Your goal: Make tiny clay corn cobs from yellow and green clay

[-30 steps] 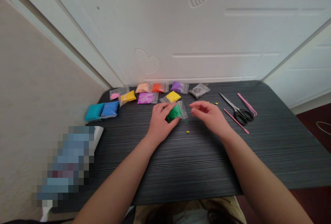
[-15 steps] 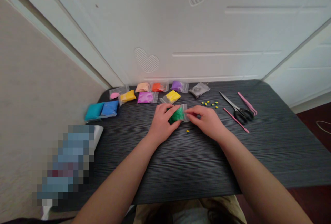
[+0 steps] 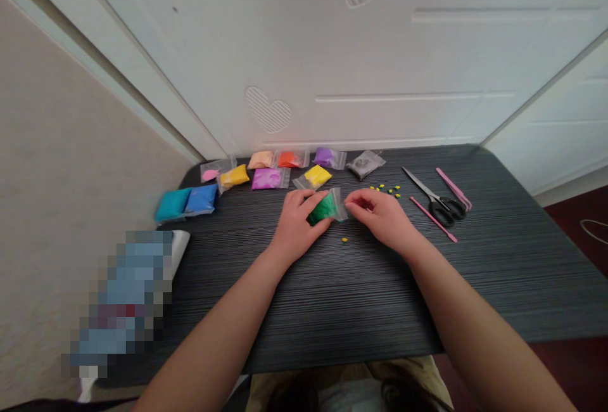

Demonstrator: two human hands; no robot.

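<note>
My left hand [image 3: 297, 225] is wrapped round a clear zip bag of green clay [image 3: 323, 208], fingers over its far side and thumb along the near side. The bag's clear zip end points right. Just beyond that end is my right hand [image 3: 377, 215], thumb and fingertips pinched together; what they hold, if anything, is too small to make out. On the table below the bag lies one small yellow piece [image 3: 344, 239]. Several little yellow-and-green pieces [image 3: 390, 191] are scattered behind my right hand.
Clay bags line the back, including a purple bag [image 3: 324, 158], a yellow bag [image 3: 317, 176] and a grey bag [image 3: 365, 163]. Teal [image 3: 173, 205] and blue [image 3: 201, 199] bags sit left. Scissors [image 3: 433, 198], a pink stick [image 3: 432, 218] and pink tweezers [image 3: 453, 187] lie right. A blurred-out package [image 3: 179, 247] is front left.
My right hand has drawn slightly right, off the zip end of the green clay bag. My left hand keeps its hold in nearly the same place.
</note>
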